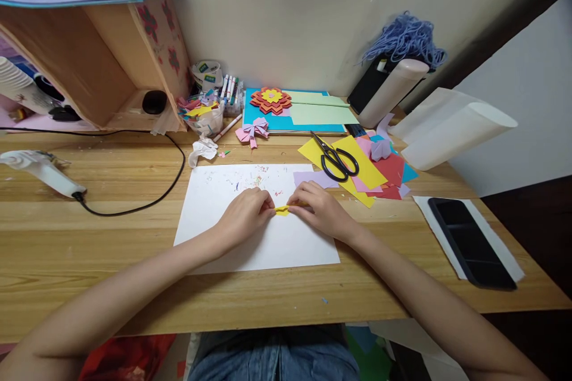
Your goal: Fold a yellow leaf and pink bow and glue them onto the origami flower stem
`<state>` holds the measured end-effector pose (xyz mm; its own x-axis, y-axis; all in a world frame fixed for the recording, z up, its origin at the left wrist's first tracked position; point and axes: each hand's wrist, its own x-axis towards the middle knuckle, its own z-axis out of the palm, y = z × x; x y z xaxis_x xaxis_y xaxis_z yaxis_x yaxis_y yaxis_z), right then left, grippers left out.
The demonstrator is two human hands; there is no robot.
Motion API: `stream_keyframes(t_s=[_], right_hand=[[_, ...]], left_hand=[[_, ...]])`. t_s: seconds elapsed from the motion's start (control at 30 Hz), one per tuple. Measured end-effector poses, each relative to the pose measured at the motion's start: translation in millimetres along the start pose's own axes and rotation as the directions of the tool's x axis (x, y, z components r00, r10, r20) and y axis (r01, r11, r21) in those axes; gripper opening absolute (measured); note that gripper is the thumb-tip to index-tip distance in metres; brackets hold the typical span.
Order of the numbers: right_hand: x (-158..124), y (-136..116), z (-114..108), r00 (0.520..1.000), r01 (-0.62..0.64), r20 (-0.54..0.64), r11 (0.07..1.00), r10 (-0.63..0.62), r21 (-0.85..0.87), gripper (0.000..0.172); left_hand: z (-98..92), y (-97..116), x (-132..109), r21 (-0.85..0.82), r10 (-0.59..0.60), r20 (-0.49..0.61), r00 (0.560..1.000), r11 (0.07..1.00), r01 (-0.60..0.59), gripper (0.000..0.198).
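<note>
A small folded strip of yellow paper [282, 211] is pinched between my two hands, just above a white sheet [259, 250] on the wooden table. My left hand [246, 214] grips its left end between thumb and fingers. At the other end, my right hand [322, 208] closes on it the same way, and the fingers hide part of the paper. Behind my right hand lies a lilac paper piece [308, 178]. Black-handled scissors [335, 158] rest shut on yellow sheets [366, 166] farther back. Coloured marks and specks dot the white sheet's far part.
At left lies a white glue gun [44, 172] with a black cord. A layered paper flower [271, 100] and pink-lilac paper bow [252, 131] sit at the back. A phone [471, 244] rests at right, near a paper roll [460, 128]. A wooden box [158, 59] stands back left.
</note>
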<state>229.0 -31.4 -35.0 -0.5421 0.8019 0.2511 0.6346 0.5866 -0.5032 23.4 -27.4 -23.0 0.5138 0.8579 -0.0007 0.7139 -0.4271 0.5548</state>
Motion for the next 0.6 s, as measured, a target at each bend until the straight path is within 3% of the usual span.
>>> stream_keyframes(t_s=[0.17, 0.3, 0.47, 0.6], right_hand=[[-0.7, -4.3, -2.0, 1.0, 0.008, -0.005, 1.0, -0.008, 0.021, 0.001], [-1.7, -4.7, -2.6, 0.997, 0.001, -0.073, 0.999, 0.003, 0.052, 0.004], [-3.2, -4.4, -4.1, 0.986, 0.056, -0.155, 0.998, -0.054, 0.006, 0.007], [-3.5, -2.2, -3.1, 0.99, 0.077, -0.115, 0.996, -0.081, -0.035, 0.007]], left_hand=[[-4.4, 6.1, -2.9, 0.045, 0.031, -0.049, 0.998, 0.999, -0.029, 0.008], [-2.5, 9.8, -4.2, 0.126, 0.06, -0.109, 0.992, 0.991, -0.046, 0.007], [5.0, 4.7, -5.0, 0.331, 0.298, -0.215, 0.93, 0.918, -0.218, 0.014], [10.5, -0.8, -6.1, 0.44, 0.426, -0.177, 0.887, 0.841, -0.315, 0.021]])
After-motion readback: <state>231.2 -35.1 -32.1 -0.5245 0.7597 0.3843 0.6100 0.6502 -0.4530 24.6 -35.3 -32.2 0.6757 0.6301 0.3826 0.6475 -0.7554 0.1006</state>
